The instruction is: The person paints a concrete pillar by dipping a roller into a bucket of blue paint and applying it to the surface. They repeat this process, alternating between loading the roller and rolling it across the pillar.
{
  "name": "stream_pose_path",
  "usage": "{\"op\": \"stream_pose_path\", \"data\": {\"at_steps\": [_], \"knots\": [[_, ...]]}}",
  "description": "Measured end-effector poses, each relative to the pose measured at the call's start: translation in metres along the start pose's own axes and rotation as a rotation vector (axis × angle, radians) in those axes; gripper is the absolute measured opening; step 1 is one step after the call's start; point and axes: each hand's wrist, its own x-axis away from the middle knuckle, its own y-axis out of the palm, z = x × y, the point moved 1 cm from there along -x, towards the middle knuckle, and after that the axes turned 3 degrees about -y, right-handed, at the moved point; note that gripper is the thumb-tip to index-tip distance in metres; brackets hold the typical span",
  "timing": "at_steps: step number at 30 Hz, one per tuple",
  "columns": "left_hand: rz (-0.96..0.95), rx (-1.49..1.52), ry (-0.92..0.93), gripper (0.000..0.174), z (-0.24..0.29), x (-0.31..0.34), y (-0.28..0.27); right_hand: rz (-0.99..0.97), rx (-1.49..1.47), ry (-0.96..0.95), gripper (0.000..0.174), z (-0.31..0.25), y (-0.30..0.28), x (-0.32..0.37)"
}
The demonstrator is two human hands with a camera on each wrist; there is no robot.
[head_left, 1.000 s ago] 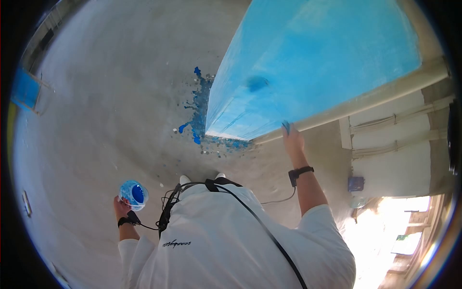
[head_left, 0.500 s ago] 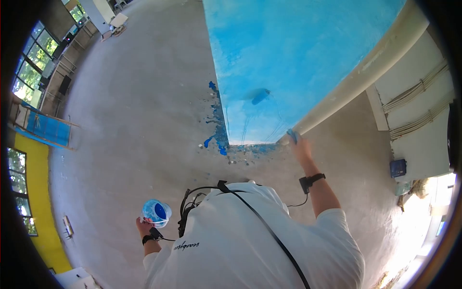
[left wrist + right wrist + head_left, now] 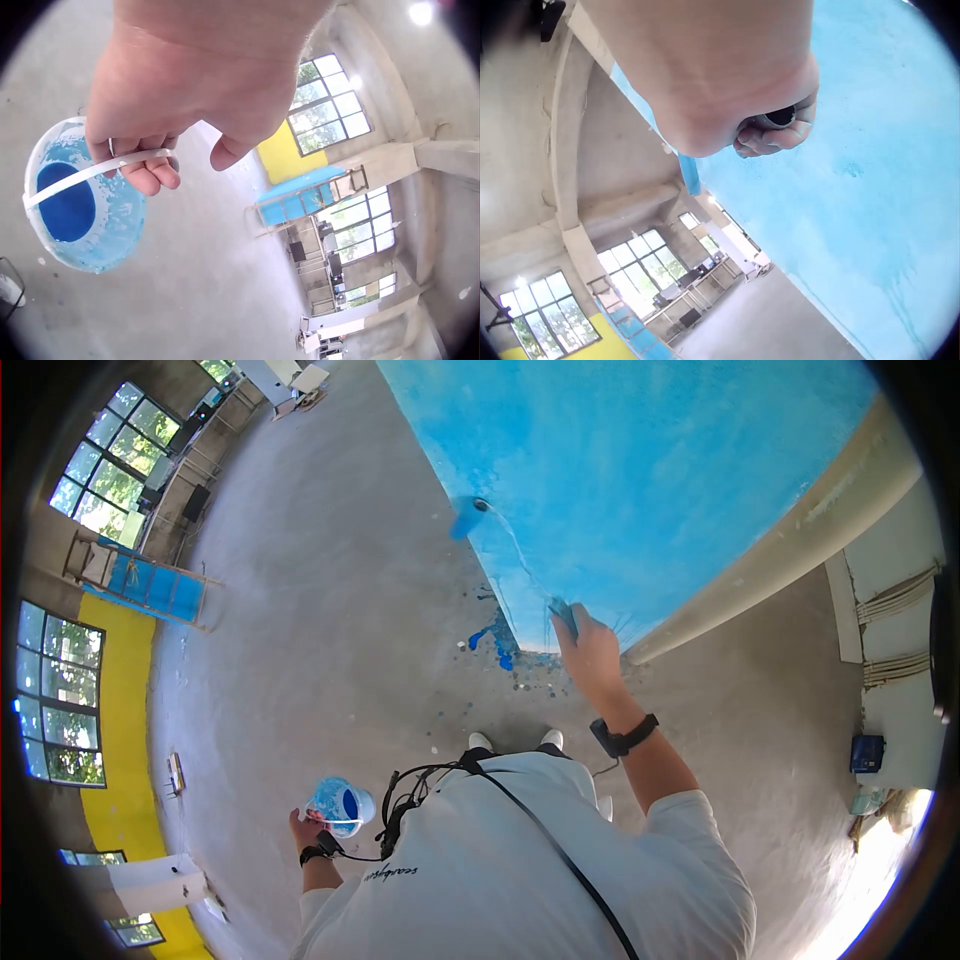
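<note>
My right hand [image 3: 592,658] grips the handle of a paint roller [image 3: 466,520]. The roller's blue sleeve lies across the left edge of a light blue painted wall [image 3: 640,470]. In the right wrist view the fingers curl round the handle, whose hollow end [image 3: 781,117] shows, and the sleeve [image 3: 690,174] appears beyond the hand. Low on my left side, my left hand [image 3: 306,828] holds a paint-smeared bucket [image 3: 326,797] by its white bail handle [image 3: 84,175]. Deep blue paint [image 3: 66,202] sits inside the bucket, which hangs tilted in the left wrist view.
Blue paint splatters [image 3: 505,660] mark the concrete floor [image 3: 300,610] at the wall's foot. A pale rounded column [image 3: 780,550] borders the wall's right side. Farther off are a blue-panelled frame [image 3: 150,585], a yellow wall [image 3: 125,700] and a dark blue box [image 3: 867,753].
The roller has shifted from the wall's face to its left edge. My right hand has moved left, away from the column. The left hand keeps the bucket, and the head view has turned.
</note>
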Motion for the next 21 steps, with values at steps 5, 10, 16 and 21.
{"op": "stream_pose_path", "data": {"at_steps": [5,10,16,21], "knots": [[0.007,-0.03,-0.035,0.038,0.001,0.013,0.003,0.047,0.087,-0.023,0.028,0.018,0.022,0.006],[0.018,0.039,-0.047,0.039,0.003,-0.036,0.013,0.048,0.117,0.12,0.03,0.052,0.031,0.037],[0.007,0.083,-0.071,0.038,0.004,-0.098,0.031,0.056,0.171,0.108,0.031,-0.029,0.02,0.019],[-0.085,0.094,-0.127,0.031,0.007,-0.166,0.041,0.096,0.221,0.128,0.032,-0.027,0.041,0.032]]}}
